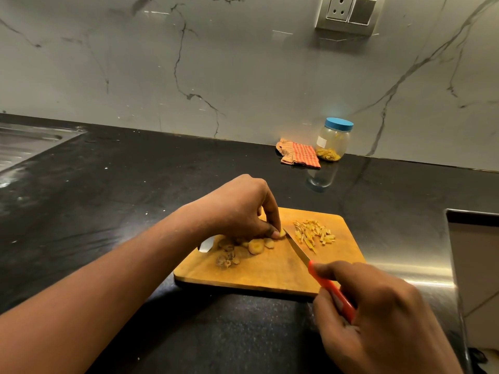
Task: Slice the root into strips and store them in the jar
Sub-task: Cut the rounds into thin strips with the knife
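Bare counter (291,193) runs from board (256,273) to jar (333,141), so that lane's open. The cloth (298,153) crowds the jar's left, wall (243,76) right behind it. On the board, the knife (297,248) splits root pieces (255,246) from strips (314,234).

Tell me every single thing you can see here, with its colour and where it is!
cutting board: one, orange-brown wood, on the counter
root strips: one pile, yellow, board's right part
root slices: several, yellow-brown, board's left part
root piece: one, yellow, under the left fingertips
knife: one, orange handle, steel blade, tip beside the root piece
jar: one, clear with blue lid, by the wall, yellow strips inside
cloth: one, orange-checked, left of the jar
counter: one, black
sink: one, steel, far left
socket plate: one, grey, wall, upper right
left hand: one, pinches the root piece
right hand: one, grips the knife handle
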The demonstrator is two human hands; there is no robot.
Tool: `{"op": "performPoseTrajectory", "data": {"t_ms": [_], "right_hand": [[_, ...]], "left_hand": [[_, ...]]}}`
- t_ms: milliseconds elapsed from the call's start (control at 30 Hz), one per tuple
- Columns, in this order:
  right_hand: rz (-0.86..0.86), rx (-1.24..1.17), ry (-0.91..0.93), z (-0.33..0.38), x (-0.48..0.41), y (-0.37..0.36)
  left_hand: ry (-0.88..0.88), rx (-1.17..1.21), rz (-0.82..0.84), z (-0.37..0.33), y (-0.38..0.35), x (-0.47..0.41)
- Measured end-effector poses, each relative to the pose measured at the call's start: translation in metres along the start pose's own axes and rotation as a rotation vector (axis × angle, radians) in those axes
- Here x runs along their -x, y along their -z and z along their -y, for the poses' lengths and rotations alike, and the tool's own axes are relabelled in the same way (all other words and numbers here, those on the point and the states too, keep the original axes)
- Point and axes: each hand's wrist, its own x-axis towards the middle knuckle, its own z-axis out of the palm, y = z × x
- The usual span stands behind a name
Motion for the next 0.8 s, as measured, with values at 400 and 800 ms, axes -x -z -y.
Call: {"op": "performPoseTrajectory", "data": {"t_ms": [400, 800], "right_hand": [[-0.017, -0.072, -0.034, 0.004, -0.002, -0.004], [0.037, -0.063, -0.011, 0.000, -0.005, -0.007]], "left_hand": [[-0.008, 0.018, 0.023, 0.001, 0.000, 0.001], [-0.012, 0.029, 0.035, 0.002, 0.000, 0.001]]}}
